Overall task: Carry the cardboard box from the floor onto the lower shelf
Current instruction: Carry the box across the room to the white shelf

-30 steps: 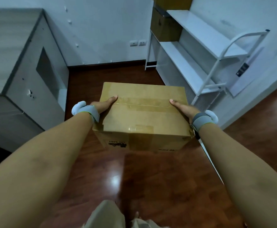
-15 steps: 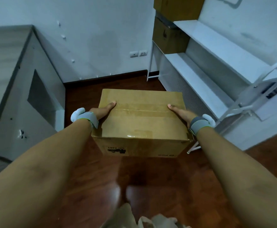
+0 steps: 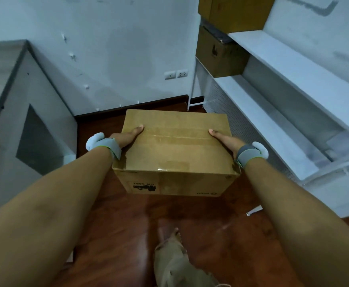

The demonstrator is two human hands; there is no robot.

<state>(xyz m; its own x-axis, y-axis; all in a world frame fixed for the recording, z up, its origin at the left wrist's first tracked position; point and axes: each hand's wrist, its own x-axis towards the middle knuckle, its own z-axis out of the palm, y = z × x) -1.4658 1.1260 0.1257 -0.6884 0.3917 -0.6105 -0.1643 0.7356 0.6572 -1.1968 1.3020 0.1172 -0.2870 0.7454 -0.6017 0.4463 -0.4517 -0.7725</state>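
A taped brown cardboard box [image 3: 175, 150] hangs in the air above the dark wooden floor, held between both hands. My left hand [image 3: 128, 136] grips its left side with the thumb lying on top. My right hand [image 3: 224, 139] grips the right side the same way. Both wrists wear grey bands. The white shelf unit stands to the right; its lower shelf [image 3: 258, 119] runs from the far wall toward me and is bare along most of its length. The box is left of that shelf and apart from it.
Two other cardboard boxes sit at the shelf unit's far end, one [image 3: 219, 52] on the lower shelf and one [image 3: 231, 11] above. A grey cabinet [image 3: 24, 112] stands on the left. My leg and foot [image 3: 175, 257] show below on the floor.
The view has swung right and closer to the shelf unit, so the lower shelf fills more of the right side. The box stays gripped in both hands.
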